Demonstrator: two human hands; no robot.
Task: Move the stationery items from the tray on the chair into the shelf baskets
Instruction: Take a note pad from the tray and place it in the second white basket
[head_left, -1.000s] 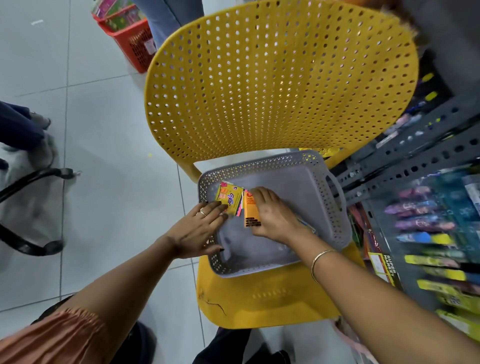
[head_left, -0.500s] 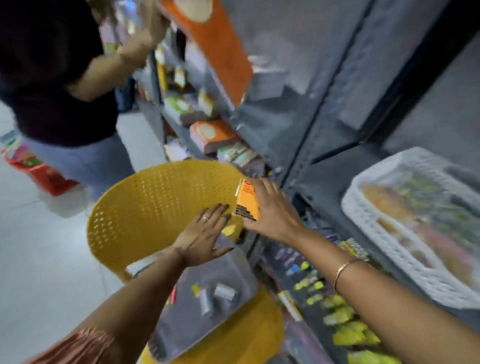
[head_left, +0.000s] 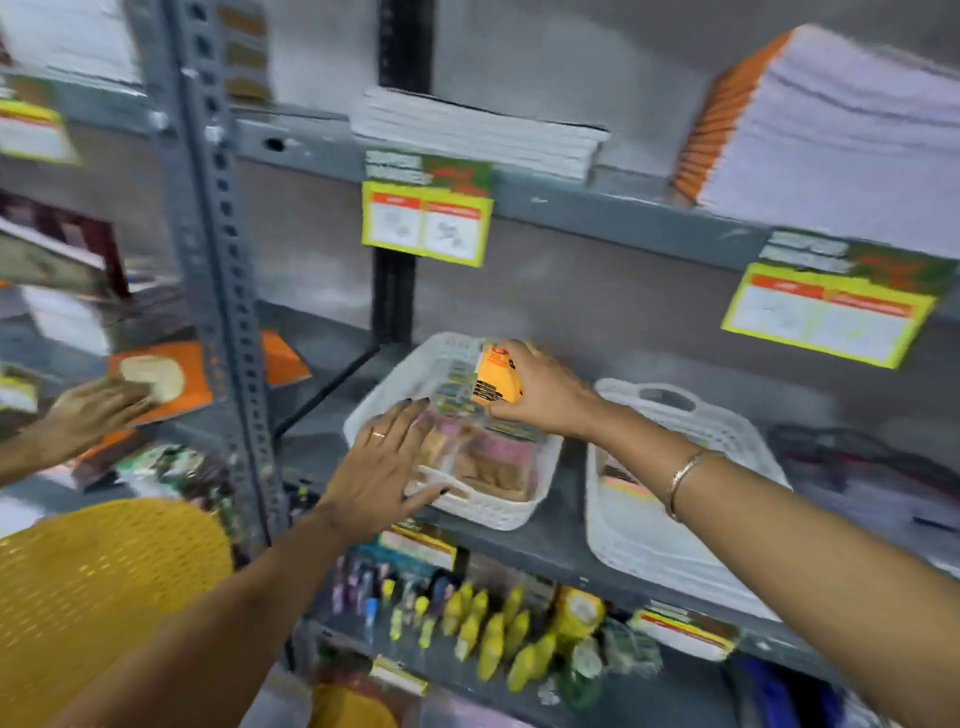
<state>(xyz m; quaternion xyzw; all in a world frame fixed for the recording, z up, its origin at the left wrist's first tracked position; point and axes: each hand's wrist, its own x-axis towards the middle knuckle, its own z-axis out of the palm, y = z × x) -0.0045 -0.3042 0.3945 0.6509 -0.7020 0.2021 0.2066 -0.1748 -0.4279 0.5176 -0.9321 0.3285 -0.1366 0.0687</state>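
My right hand (head_left: 545, 392) holds a small orange box (head_left: 496, 379) over the far part of a white shelf basket (head_left: 478, 506) that is filled with several small packets. My left hand (head_left: 384, 462) is spread flat with fingers apart, resting on the basket's near left rim and holding nothing. A second white basket (head_left: 675, 551) stands to the right on the same grey shelf, partly hidden by my right forearm. The yellow chair (head_left: 93, 582) shows at the lower left; the tray on it is out of view.
Another person's hand (head_left: 88, 415) rests on an orange book at the left. A grey slotted upright (head_left: 218, 249) divides the shelves. Stacked notebooks (head_left: 478, 135) and paper sit above, with yellow price tags (head_left: 426, 223). Pens and markers (head_left: 483, 634) fill the shelf below.
The view has swung up from the chair and tray to the shelf. My right hand carried the orange box up over the left white basket, and my left hand moved onto its rim.
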